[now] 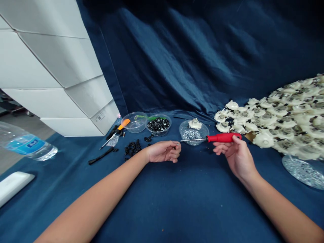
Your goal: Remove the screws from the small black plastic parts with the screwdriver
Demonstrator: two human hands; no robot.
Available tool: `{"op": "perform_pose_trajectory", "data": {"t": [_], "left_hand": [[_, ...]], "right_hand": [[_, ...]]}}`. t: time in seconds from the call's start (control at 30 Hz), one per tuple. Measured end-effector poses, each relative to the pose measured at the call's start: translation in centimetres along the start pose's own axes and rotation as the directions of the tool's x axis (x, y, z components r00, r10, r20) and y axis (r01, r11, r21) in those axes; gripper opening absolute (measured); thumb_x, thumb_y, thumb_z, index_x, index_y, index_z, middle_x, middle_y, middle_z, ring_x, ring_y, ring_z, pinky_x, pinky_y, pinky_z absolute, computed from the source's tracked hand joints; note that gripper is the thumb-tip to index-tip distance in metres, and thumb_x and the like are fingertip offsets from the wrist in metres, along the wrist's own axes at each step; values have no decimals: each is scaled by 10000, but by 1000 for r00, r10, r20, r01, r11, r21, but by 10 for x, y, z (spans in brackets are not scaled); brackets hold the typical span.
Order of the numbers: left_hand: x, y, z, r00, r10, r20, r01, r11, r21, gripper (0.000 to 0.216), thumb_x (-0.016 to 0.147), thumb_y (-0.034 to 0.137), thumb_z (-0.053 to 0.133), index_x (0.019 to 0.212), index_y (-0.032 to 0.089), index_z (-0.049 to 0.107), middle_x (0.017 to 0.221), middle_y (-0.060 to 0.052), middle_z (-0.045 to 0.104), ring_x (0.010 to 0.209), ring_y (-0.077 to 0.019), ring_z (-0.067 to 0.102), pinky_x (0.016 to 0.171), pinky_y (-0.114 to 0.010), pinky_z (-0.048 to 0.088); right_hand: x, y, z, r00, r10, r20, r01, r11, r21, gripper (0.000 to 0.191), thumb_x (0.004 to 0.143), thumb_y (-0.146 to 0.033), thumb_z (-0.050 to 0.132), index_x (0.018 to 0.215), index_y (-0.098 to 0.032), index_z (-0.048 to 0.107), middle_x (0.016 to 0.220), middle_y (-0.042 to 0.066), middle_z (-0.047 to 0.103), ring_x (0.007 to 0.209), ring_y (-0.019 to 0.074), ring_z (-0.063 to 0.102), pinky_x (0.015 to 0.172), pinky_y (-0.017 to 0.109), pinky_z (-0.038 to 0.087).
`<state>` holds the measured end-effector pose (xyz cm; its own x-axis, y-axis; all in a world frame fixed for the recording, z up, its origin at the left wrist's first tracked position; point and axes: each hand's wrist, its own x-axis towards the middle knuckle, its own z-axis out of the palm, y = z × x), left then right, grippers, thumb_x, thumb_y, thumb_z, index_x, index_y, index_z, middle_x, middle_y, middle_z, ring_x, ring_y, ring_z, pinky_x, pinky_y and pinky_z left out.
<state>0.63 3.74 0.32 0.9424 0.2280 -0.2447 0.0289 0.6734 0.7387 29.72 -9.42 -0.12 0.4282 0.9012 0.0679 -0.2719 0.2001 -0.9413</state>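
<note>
My right hand (240, 157) holds a screwdriver (220, 137) by its red handle, the metal shaft pointing left and lying nearly level. The shaft's tip meets the fingertips of my left hand (164, 152). Those fingers are curled, with thumb and forefinger pinched together; a tiny glint shows there, too small to name. Just behind the shaft stands a clear plastic bowl (181, 130) with small silvery metal pieces (191, 135) in it. One cream plastic part (195, 124) rests at the bowl's far side.
Cream plastic parts (286, 118) are heaped at right, beside a clear dish of metal pieces (305, 172). Left of centre are a tub of black pieces (159, 125), loose black pieces (133, 148) and an orange-handled tool (124, 124). White boxes (58, 71) and a water bottle (27, 143) stand left.
</note>
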Motion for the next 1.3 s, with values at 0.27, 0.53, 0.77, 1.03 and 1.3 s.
{"op": "perform_pose_trajectory", "data": {"t": [0.27,0.53,0.77,1.03,1.3], "left_hand": [[-1,1,5,1000,6,-24,-4,998,62,312,1129,283,493,841,184,564,697,60,315,573,-134,277,653,-268,483],[-2,0,6,999,17,-29,-13,993,117,344,1119,270,486,792,187,556,667,73,265,555,-129,204,633,-268,485],[-2,-1,9,999,28,-41,-22,988,155,318,1119,288,518,817,194,554,669,78,265,548,-127,208,631,-271,513],[-2,-2,6,999,43,-20,-39,986,161,306,1124,292,503,842,190,568,663,81,274,542,-126,212,644,-276,523],[-2,-3,5,999,43,-20,-40,986,162,276,1134,293,471,897,193,572,648,83,302,522,-124,237,644,-283,525]], "right_hand": [[-3,-8,4,998,-58,17,59,997,-55,430,1017,-466,585,858,-166,848,770,152,848,605,235,765,556,328,573],[-5,-13,5,994,-101,38,103,992,-73,357,988,-483,642,932,-188,835,770,138,848,600,259,763,545,361,577],[-10,-21,7,984,-176,29,178,981,-77,272,942,-450,717,1017,-207,814,746,112,838,614,286,775,536,386,584],[-11,-16,4,977,-209,37,211,976,-58,292,933,-441,735,1067,-190,803,775,95,837,610,290,766,537,404,591],[-11,-16,8,978,-207,30,208,977,-45,291,941,-432,726,1032,-170,814,747,112,832,607,279,764,543,390,587]]}}
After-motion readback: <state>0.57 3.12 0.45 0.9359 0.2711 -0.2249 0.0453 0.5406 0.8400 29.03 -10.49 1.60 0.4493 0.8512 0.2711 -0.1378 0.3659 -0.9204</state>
